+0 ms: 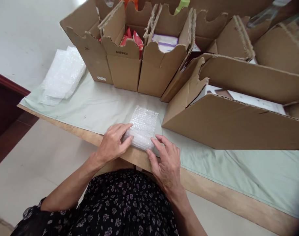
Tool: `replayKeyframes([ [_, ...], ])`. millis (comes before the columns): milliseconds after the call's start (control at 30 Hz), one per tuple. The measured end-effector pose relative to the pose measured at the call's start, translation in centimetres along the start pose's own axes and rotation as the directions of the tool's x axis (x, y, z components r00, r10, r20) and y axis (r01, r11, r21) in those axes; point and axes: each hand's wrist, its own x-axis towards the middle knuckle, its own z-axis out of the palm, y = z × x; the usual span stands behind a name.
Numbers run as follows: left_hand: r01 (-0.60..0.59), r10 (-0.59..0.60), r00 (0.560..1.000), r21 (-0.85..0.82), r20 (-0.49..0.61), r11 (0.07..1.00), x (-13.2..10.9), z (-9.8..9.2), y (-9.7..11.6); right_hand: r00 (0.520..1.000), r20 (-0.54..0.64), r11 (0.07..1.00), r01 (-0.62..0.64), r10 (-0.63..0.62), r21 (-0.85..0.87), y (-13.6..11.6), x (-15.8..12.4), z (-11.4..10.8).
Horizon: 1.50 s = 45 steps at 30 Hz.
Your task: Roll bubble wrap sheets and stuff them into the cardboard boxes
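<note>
- Your left hand (113,141) touches the left side of the wrap (144,119), thumb and forefinger apart.
- Your right hand (167,160) is at the wrap's near right corner, fingers and thumb spread apart.
- The wrap lies between your hands on the cloth (105,101), by the near edge of the table (218,193); it looks thicker at its near end.
- Well to your left, a pile of wrap (64,72) lies beside the row of boxes (124,72).
- Two of those boxes hold red packs (137,40) and purple-edged packs (165,40).
- To the wrap's right, near it, a long box (237,126) holds a white carton (252,100).
</note>
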Motion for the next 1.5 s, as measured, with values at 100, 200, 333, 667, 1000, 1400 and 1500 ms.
replayKeyframes([
  [100,0.010,-0.009,0.999,0.034,-0.043,0.999,1.0,0.7,-0.5,0.992,0.108,0.996,0.071,-0.066,-0.052,0.0,0.3,0.3],
  [200,-0.048,0.048,0.998,0.002,-0.040,0.999,0.3,0.2,0.1,0.985,0.162,0.997,0.069,-0.064,-0.025,0.1,0.9,0.4],
  [333,-0.077,0.079,0.997,-0.090,0.019,0.993,-1.6,-1.3,1.4,0.982,0.189,0.983,-0.036,0.002,0.181,0.2,1.3,0.0],
  [667,0.163,-0.157,0.976,0.033,-0.152,0.986,1.2,1.3,-0.5,0.976,0.197,0.992,0.107,-0.091,-0.073,-0.5,1.9,1.1],
  [1000,0.480,-0.607,0.781,-0.762,0.147,0.435,-3.3,0.1,3.2,0.977,0.168,0.938,-0.180,0.134,0.297,-0.9,2.7,1.1],
  [1400,0.524,-0.272,0.850,-0.675,0.450,0.520,-2.5,0.0,5.4,0.933,0.302,0.791,-0.332,0.195,0.514,0.3,0.8,-4.7],
  [1500,0.451,-0.165,0.874,-0.636,0.457,0.626,-2.5,-0.1,6.6,0.899,0.412,0.775,-0.367,0.151,0.515,0.2,1.6,-6.3],
])
